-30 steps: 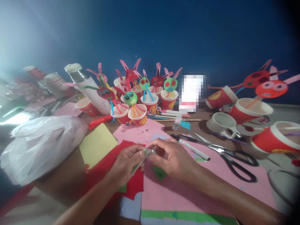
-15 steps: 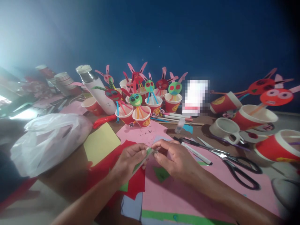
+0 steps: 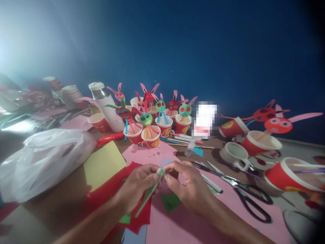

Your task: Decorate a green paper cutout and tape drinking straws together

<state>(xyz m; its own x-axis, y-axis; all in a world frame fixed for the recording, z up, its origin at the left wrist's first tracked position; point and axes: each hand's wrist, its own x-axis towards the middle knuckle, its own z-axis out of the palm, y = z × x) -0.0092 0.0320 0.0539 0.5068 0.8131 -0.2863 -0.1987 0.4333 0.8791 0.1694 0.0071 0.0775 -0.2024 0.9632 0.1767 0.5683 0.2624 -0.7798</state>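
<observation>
Between my two hands is a narrow pale green strip (image 3: pixel 148 199), slanting down to the left from my fingertips. My left hand (image 3: pixel 139 184) pinches it near its upper end. The thumb and fingers of my right hand (image 3: pixel 184 178) are closed at that same end, against the strip's tip. Below my hands lie a pink sheet (image 3: pixel 165 227), a red paper piece (image 3: pixel 141 222) and a green paper scrap (image 3: pixel 170 202). Black-handled scissors (image 3: pixel 236 183) lie open to the right of my right hand, near a white marker (image 3: pixel 212 184).
Red cups (image 3: pixel 151 137) with paper rabbit heads on sticks stand at the back. A white flask (image 3: pixel 109 110) leans behind them. On the left are a white plastic bag (image 3: pixel 48 159) and yellow paper (image 3: pixel 105 166). A mug (image 3: pixel 233 156) and more cups stand right.
The view has tilted up and shifted slightly, so the cups and scissors appear lower and farther left. Both hands keep their pinch, and more of the green strip shows below my left hand.
</observation>
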